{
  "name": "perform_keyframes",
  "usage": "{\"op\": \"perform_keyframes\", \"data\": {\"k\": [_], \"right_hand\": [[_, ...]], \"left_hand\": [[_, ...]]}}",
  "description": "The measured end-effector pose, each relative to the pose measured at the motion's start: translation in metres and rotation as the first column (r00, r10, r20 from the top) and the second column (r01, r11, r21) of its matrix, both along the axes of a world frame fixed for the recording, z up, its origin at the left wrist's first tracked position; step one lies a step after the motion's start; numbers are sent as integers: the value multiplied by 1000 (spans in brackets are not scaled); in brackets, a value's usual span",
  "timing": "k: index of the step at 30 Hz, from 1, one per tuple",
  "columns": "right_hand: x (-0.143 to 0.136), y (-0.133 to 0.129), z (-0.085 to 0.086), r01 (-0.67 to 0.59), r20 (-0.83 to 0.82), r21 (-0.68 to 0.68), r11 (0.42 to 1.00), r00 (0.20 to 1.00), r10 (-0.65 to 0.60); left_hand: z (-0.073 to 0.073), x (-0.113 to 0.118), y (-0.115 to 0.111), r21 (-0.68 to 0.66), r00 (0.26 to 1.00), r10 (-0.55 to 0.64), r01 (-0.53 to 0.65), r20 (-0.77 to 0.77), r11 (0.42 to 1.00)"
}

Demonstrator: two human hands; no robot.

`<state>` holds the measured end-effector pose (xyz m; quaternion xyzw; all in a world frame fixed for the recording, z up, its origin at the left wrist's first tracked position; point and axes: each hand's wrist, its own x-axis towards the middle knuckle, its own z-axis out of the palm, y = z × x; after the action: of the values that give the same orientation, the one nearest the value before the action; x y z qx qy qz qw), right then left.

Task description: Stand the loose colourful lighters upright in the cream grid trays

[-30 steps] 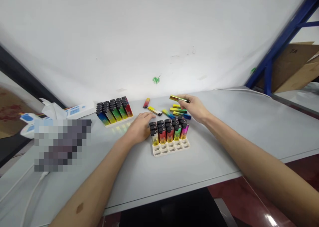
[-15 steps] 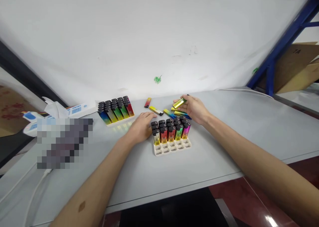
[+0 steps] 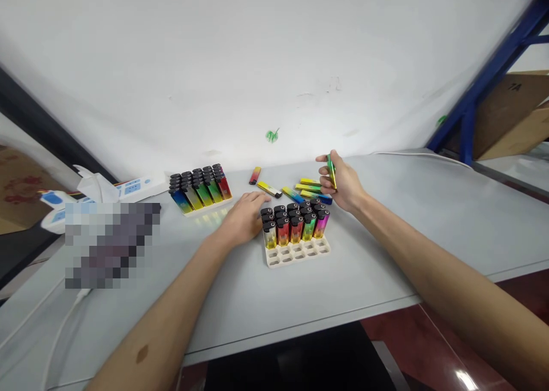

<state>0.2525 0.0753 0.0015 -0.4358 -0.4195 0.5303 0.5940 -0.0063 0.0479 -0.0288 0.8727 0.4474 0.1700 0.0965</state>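
My right hand (image 3: 345,182) is raised over the back of the table, fingers closed round a green and yellow metallic lighter (image 3: 331,172) that stands nearly upright. Below it, several lighters lie on their sides, among them a yellow-blue lighter (image 3: 293,195) and a yellow-silver lighter (image 3: 269,190). In front is a white tray (image 3: 298,258) with upright black-topped lighters (image 3: 295,229) in its rear rows; its front holes are bare. My left hand (image 3: 244,216) rests on the table against the tray's left side, fingers stretched out near its back corner; its thumb is mostly hidden.
A second tray, full of upright lighters (image 3: 201,188), stands at the back left. Left of it are a white power strip (image 3: 135,188), cables and a pixelated dark object (image 3: 114,242). A red-yellow lighter (image 3: 254,175) lies near the wall. Cardboard boxes (image 3: 506,116) stand far right.
My right hand has lifted slightly up and right from the loose lighters, turning the held lighter from slanted to nearly upright. My left hand and the tray have stayed put.
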Motion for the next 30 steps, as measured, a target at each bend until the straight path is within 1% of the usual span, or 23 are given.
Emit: {"op": "perform_keyframes", "data": {"k": [3, 5, 8, 10, 12, 18, 25, 30], "right_hand": [[-2, -3, -1, -23, 32, 47, 999, 999, 21], [-2, -4, -2, -70, 62, 57, 996, 996, 67], [-2, -4, -4, -126, 108, 1, 992, 986, 125], [-3, -3, -5, -115, 136, -44, 992, 983, 120], [-4, -3, -5, -83, 165, -60, 995, 982, 92], [-6, -2, -4, -62, 176, -45, 997, 982, 69], [-7, 0, -9, -37, 219, -28, 999, 975, 42], [-6, -1, -8, -70, 220, -15, 997, 973, 72]], "left_hand": [[0, 0, 0, -4, 1000, 2, -2, -1, 1000], [1, 0, 0, -13, 1000, 15, -15, -2, 1000], [1, 0, 0, -19, 1000, 16, -15, 1, 1000], [1, 1, -1, -19, 1000, 15, -15, 0, 1000], [2, 1, -1, -22, 1000, 19, -19, -4, 1000], [3, 2, -2, -29, 1000, 23, -24, -9, 999], [1, 0, -1, -9, 1000, 2, -2, 12, 1000], [2, 1, -1, -5, 1000, -11, 11, -3, 1000]]}}
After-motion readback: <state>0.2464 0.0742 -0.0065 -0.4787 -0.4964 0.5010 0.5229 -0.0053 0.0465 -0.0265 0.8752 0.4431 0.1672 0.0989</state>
